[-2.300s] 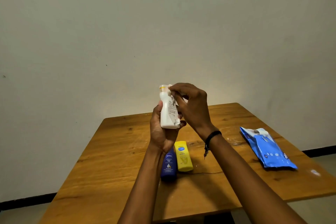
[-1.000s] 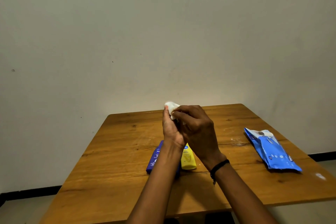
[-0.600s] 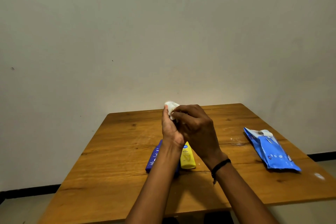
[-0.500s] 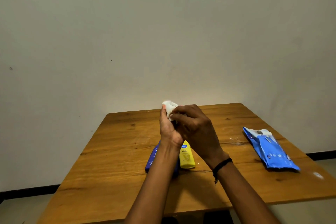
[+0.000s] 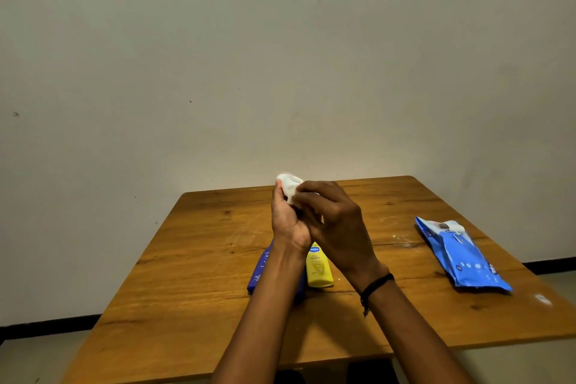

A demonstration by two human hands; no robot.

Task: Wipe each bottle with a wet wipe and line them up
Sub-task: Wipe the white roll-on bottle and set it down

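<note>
My left hand (image 5: 286,224) grips a white bottle (image 5: 288,182) just above the table; only the bottle's rounded end shows over my fingers. My right hand (image 5: 336,227) is curled over the bottle's side from the right, and the wet wipe it holds is hidden under its fingers. A yellow bottle (image 5: 318,268) and a dark blue bottle (image 5: 260,271) lie side by side on the wooden table (image 5: 202,259), right below my hands. My left forearm covers part of the blue bottle.
A blue pack of wet wipes (image 5: 461,256) lies flat near the table's right edge. A plain wall stands right behind the table's far edge. Some white smudges mark the wood between the bottles and the pack.
Both hands came down with the white bottle from in front of the wall to just above the table. Over the last second they shifted only slightly, still rubbing the bottle.
</note>
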